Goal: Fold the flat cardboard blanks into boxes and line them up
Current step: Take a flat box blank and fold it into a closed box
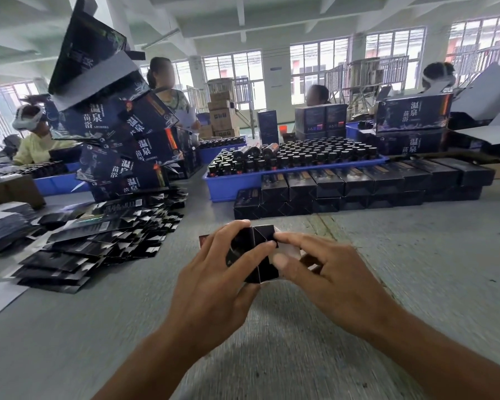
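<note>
A small black box (254, 252) sits between the person's two hands, just above the grey table (387, 255) at the near centre. It is partly formed, with a vertical crease down its facing side and a pale flap showing at its right edge.

The left hand (211, 272) wraps the box's left side: its fingers curl over the top and the front face, and its thumb lies at the lower near corner, so the box is clasped between them. The right hand (321, 269) comes in from the right. Its forefinger tip presses against the upper right edge of the box, its thumb lies against the lower right of the front face, and the pale flap lies between the two, pinched or pushed; the remaining fingers are loosely bent behind.

To the left, a sprawling heap of flat blanks (98, 241) lies on the table, well apart from the hands. Beyond it leans an untidy tower of larger printed cartons (122, 134). Far of the hands, a two-tier row of finished small boxes (358, 189) runs rightward along the table, set just in front of a blue tray (243, 183) packed with dark bottles (300, 157). Other workers sit at the far side of the table.
</note>
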Tool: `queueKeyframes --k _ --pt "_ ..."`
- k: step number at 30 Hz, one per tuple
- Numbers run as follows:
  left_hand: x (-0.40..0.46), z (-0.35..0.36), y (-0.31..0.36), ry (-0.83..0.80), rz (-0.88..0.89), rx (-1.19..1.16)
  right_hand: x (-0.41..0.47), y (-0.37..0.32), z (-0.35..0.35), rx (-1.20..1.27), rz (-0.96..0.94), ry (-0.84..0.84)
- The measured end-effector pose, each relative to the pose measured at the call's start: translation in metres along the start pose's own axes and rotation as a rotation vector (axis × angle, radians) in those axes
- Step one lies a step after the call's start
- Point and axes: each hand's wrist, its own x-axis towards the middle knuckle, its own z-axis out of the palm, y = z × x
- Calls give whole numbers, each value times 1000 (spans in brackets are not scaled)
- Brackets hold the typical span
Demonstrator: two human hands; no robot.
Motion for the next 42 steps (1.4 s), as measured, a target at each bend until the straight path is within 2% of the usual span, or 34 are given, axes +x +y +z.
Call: queueKeyframes --k 5,13,19,31,42 --pt "-1 1 -3 -7 -19 -29 0 -1 -3 10 10 -116" --pt "-2 1 1 27 -9 -140 -2 -6 -2 15 -2 46" --pt "-2 3 1 32 37 -96 -3 -4 0 -28 -18 105" --pt "0 1 5 140 -29 -178 -5 -6 1 158 0 91" --pt "-2 3 3 126 -15 -122 -5 -9 3 91 -32 72"
